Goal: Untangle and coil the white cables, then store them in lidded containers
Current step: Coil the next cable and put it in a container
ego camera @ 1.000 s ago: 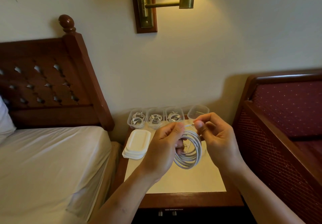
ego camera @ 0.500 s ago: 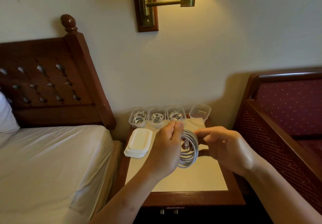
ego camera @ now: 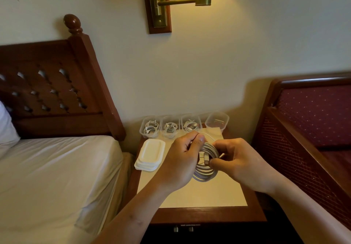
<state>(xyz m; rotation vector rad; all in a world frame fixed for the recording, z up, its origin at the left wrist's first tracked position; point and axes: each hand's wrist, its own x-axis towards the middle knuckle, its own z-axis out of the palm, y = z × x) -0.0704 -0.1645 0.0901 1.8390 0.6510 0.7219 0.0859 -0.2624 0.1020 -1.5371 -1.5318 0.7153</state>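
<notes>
From my feed, the bed (ego camera: 47,167) fills the left side. On the nightstand (ego camera: 199,196) beside it, a stack of white lids (ego camera: 150,154) lies in front of the left end of a row of four clear containers (ego camera: 218,124) set along the wall. The three leftmost containers each hold a coiled cable.

The left forearm rises from bottom centre. The left hand (ego camera: 182,160) is held above the tabletop with its back toward me. Its fingers curl round the left side of the coiled white cable (ego camera: 206,173), with the thumb tip on top of the loops. The coil hangs upright between both hands, above the nightstand.

The right hand (ego camera: 237,164) reaches in from the lower right, thumb and fingers closed on the cable by its plug (ego camera: 206,159). An upholstered seat (ego camera: 313,120) stands at the right.
</notes>
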